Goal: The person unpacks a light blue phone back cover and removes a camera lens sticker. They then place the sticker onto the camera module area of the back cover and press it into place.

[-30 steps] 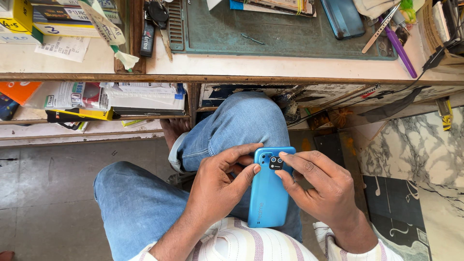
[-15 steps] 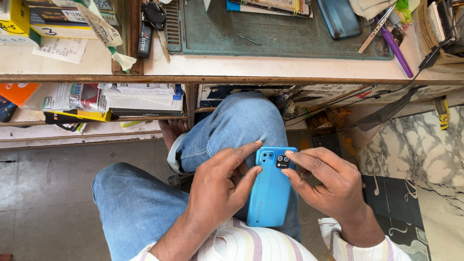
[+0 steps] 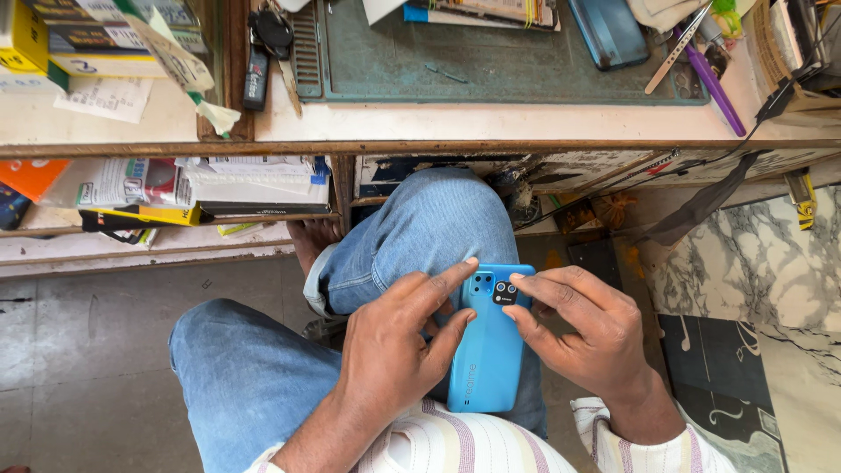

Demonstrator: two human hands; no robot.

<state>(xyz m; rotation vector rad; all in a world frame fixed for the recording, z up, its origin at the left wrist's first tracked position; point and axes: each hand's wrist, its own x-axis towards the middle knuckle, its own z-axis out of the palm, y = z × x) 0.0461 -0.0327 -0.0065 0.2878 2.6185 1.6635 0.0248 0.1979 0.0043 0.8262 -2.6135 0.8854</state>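
A blue phone (image 3: 487, 350) lay back-up over the person's lap, clamped between both hands: left hand (image 3: 394, 346) gripping its left edge, right hand (image 3: 587, 337) pinching a small black camera piece (image 3: 504, 292) below the cluttered surface (image 3: 491, 123).

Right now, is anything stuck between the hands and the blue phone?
Nothing visible is. The left hand and right hand both touch the blue plastic phone directly, with fingertips by its camera block, above the jeans-clad lap.
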